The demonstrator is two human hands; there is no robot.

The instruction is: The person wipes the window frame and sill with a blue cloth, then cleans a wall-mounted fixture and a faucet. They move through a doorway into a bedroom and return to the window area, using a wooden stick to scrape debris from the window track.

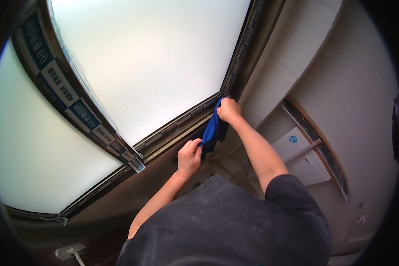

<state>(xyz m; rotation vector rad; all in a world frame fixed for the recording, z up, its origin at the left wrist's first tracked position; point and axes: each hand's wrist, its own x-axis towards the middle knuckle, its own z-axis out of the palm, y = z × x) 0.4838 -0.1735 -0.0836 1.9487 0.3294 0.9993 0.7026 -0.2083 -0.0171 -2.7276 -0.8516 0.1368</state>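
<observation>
A blue cloth (211, 129) is stretched between my two hands beside the window's lower track. My right hand (228, 110) grips its upper end near the corner of the sliding window frame (232, 84). Lower down, my left hand (190, 158) pinches the other end between thumb and fingers. Part of the cloth hangs below as a dark fold. The metal sill track (176, 134) runs beside the hands and looks dirty. Frosted glass panes (146, 63) fill the frame above and to the left.
Printed protective film covers the middle window stile (81, 109), with torn plastic along its edge. Wall tiles (272, 79) line the right side. A white box or panel (301, 156) and a dark-topped ledge (316, 149) lie further right. A flat-headed mop (71, 251) shows at the lower left.
</observation>
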